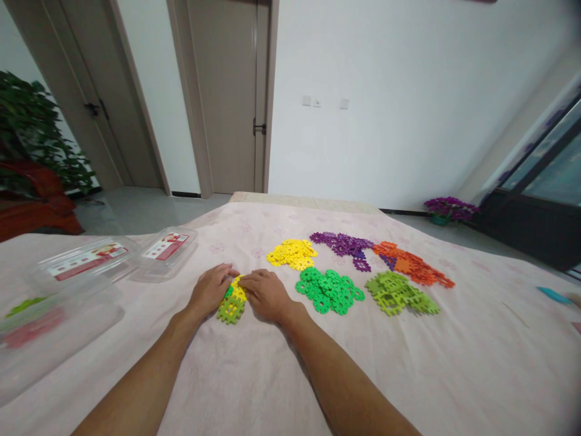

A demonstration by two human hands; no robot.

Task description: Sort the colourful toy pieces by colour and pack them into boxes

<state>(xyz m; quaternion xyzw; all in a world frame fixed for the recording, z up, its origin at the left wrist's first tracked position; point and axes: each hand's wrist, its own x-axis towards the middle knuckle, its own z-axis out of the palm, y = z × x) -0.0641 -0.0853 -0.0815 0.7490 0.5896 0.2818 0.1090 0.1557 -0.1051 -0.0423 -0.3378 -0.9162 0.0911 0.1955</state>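
Observation:
Low on the cloth, both hands close in from either side on a small cluster of flat plastic interlocking pieces. My left hand [212, 289], fingers curled, holds the cluster's left edge, where a bit of green shows. My right hand [267, 294], fingers bent and together, presses on the yellow pieces [238, 287] from the right. An olive-green square piece [231, 309] sticks out nearest me. The fingertips partly hide how the pieces lie. Just right of my right hand lie a yellow pile [293, 253] and a green pile [329, 290] of notched discs.
Farther right are purple [342, 243], orange [413, 264] and olive-green piles [399, 293]. At left stand clear plastic boxes, one with red and green pieces [36, 327], and labelled lids [166, 247]. A blue object [554, 295] lies at the right edge, by a partly seen hand.

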